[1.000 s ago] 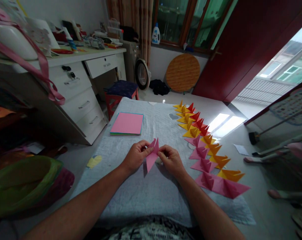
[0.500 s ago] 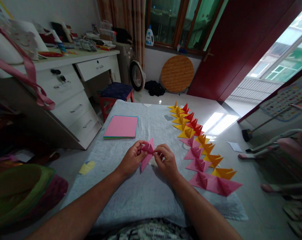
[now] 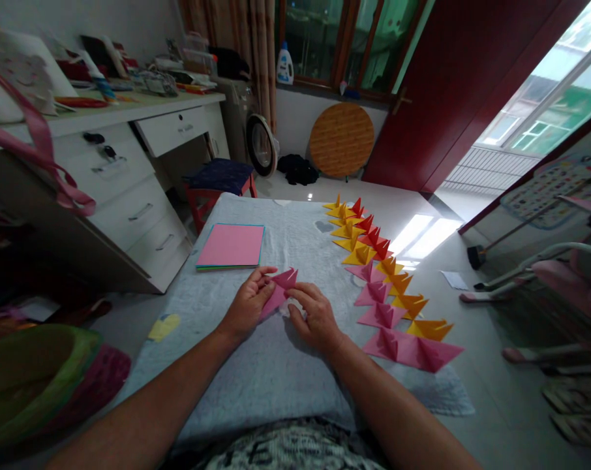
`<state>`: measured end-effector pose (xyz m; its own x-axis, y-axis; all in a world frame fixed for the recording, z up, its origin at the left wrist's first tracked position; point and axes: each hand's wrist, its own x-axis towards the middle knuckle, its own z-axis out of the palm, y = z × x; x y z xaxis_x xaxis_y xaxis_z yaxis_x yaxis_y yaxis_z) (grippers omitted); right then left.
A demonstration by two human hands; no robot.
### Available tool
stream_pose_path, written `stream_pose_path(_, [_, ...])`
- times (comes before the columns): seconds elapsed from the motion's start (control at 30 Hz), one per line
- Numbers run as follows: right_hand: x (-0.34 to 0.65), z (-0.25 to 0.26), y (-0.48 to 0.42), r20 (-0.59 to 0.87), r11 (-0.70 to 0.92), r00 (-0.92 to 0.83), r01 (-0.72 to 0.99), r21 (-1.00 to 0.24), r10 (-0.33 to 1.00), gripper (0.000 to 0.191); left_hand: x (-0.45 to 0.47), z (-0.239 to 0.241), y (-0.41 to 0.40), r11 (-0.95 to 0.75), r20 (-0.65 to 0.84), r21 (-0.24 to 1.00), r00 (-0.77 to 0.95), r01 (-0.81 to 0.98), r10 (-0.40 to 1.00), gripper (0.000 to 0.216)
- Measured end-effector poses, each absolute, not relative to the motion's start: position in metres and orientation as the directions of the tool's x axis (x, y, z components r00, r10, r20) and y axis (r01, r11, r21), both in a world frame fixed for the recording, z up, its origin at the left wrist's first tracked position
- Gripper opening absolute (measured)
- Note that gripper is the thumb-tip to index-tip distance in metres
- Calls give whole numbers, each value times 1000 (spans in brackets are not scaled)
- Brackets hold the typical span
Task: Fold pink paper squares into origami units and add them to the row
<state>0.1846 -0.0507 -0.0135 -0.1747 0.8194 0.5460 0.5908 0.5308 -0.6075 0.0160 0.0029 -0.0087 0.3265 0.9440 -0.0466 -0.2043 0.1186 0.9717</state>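
Observation:
A folded pink origami crane [image 3: 276, 295] is pinched between the thumb and fingers of my left hand [image 3: 250, 300], its points tilted up and to the right. My right hand [image 3: 316, 316] is beside it, fingertips against the crane's right edge and thumb apart from them. Part of the crane is hidden behind my left fingers. To the right, finished-looking pink cranes [image 3: 381, 316] stand in a row on the cloth-covered table [image 3: 256, 385]. Yellow cranes [image 3: 359, 253], orange cranes [image 3: 410, 305] and red cranes [image 3: 372, 236] stand along the same side.
A stack of square coloured paper [image 3: 231, 245], pink on top, lies at the table's left back. Beyond are a stool [image 3: 220, 176], a white desk [image 3: 134, 196] and an open washing machine door [image 3: 261, 145]. A green and purple basket [image 3: 87, 356] is on the left.
The crane has turned, and its points now face up and right. My right fingers have loosened from a pinch at its tip to a touch at its edge. The view has shifted slightly.

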Motion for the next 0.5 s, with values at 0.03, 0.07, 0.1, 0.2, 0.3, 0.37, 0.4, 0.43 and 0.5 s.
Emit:
stream_pose_path(0.03, [185, -15, -50, 541, 509, -149, 605, -612, 828, 30, 16, -10, 3, 123, -52, 971, 321, -205, 946, 46])
stream_pose_path(0.07, [186, -16, -49, 536, 485, -120, 619, -618, 836, 32, 16, -11, 4, 121, -55, 973, 315, -197, 948, 49])
stream_pose_path(0.1, [186, -17, -47, 529, 458, -90, 634, -623, 844, 35, 16, -12, 4, 113, -53, 977, 308, -182, 950, 51])
stream_pose_path(0.2, [188, -22, -44, 503, 371, -15, 693, -617, 864, 42, 15, -16, 5, 96, -53, 986, 293, -134, 955, 52])
stream_pose_path(0.3, [187, -26, -41, 477, 326, -12, 745, -582, 879, 46, 15, -17, 4, 96, -61, 990, 305, -101, 950, 50])
stream_pose_path(0.37, [185, -27, -40, 462, 321, -33, 763, -561, 886, 47, 15, -17, 3, 94, -61, 992, 314, -88, 947, 49])
stream_pose_path(0.4, [185, -28, -40, 456, 320, -42, 769, -553, 889, 46, 15, -17, 3, 92, -60, 992, 317, -86, 947, 49])
stream_pose_path(0.43, [184, -28, -40, 450, 320, -50, 773, -548, 892, 46, 15, -17, 3, 91, -59, 992, 320, -85, 945, 50])
stream_pose_path(0.5, [184, -28, -39, 437, 317, -60, 777, -544, 897, 45, 16, -17, 2, 91, -59, 993, 329, -81, 942, 49])
